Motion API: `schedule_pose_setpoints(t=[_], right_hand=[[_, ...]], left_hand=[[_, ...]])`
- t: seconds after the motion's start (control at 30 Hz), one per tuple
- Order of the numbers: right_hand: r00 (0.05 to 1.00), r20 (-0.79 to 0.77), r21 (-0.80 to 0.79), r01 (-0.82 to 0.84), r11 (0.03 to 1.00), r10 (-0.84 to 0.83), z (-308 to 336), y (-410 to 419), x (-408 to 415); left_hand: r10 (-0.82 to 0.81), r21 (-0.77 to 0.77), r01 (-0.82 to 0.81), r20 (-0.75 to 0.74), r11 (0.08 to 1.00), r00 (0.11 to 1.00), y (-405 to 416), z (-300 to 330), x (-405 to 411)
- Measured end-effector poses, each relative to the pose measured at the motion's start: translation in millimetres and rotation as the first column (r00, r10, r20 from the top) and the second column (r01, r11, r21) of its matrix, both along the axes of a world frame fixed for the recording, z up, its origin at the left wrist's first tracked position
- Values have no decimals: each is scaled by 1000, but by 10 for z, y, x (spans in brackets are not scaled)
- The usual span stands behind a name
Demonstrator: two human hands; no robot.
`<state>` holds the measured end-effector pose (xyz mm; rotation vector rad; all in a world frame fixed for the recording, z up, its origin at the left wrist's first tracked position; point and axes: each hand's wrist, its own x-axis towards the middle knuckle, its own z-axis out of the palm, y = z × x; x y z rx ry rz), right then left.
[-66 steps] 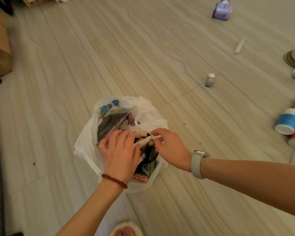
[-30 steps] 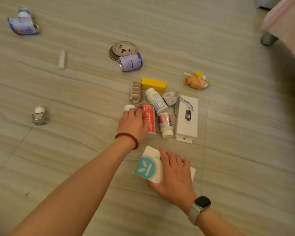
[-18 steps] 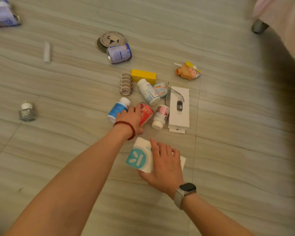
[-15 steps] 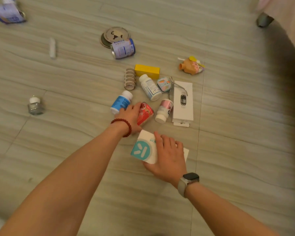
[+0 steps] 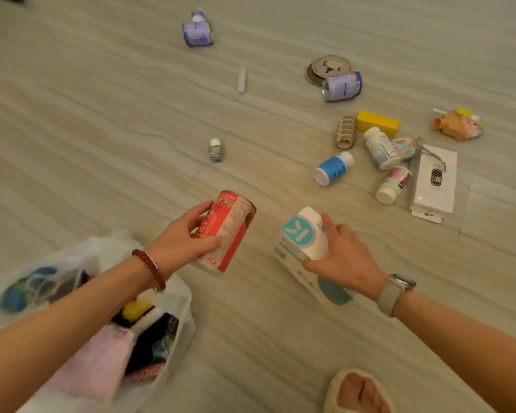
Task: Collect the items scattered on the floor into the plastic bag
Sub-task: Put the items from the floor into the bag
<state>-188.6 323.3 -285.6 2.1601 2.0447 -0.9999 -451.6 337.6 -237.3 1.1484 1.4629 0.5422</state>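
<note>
Both hands hold items: left red can, right white box (bag lower left).

No readable text; white box bears teal logo only.

I'm at home, probably in a bedroom or living room, though little beyond the floor shows: pale wood-grain floor tiles, my fluffy slipper, and household pill bottles and a small drink can lying about.
</note>
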Motion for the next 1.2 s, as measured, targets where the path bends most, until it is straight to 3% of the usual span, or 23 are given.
schedule_pose_setpoints(t=[0.13,0.23,0.37,0.47,0.53,0.67,0.77,0.87,0.97,1.07,1.13,1.2], right_hand=[[929,-360,1,-94,996,88,216,211,-745],[872,-413,38,-271,962,263,408,320,-1324],[712,-441,75,-578,813,547,839,194,-1941],[610,-344,67,-742,667,713,902,-53,-2338],[601,-281,57,-768,638,748,783,-215,-2587],[712,-216,46,-676,736,668,667,-224,-2742],[779,-154,162,-587,793,608,816,33,-2596],[841,-236,265,-427,865,487,937,222,-2603],[832,-354,361,-299,883,427,984,240,-2851],[797,-301,401,-393,828,524,1028,152,-3148],[737,-118,375,-587,717,665,953,22,-3319],[618,79,328,-757,565,782,766,-175,-3462]], left_hand=[[258,10,-264,182,964,949,-652,104,-767],[513,-31,-541,366,840,776,-1144,99,-1196],[647,-51,-722,489,690,584,-1621,89,-1576],[710,-2,-814,490,580,505,-1741,141,-1763],[729,26,-847,495,532,473,-1762,196,-1837],[745,93,-871,479,483,464,-1776,206,-1959],[788,156,-884,405,440,464,-1755,151,-1992],[829,213,-884,309,417,466,-1700,98,-1969],[865,237,-905,286,352,412,-1662,63,-1962],[896,279,-917,262,285,358,-1657,116,-1980],[912,310,-916,237,256,335,-1689,155,-2013],[918,323,-912,219,252,331,-1726,168,-2034]])
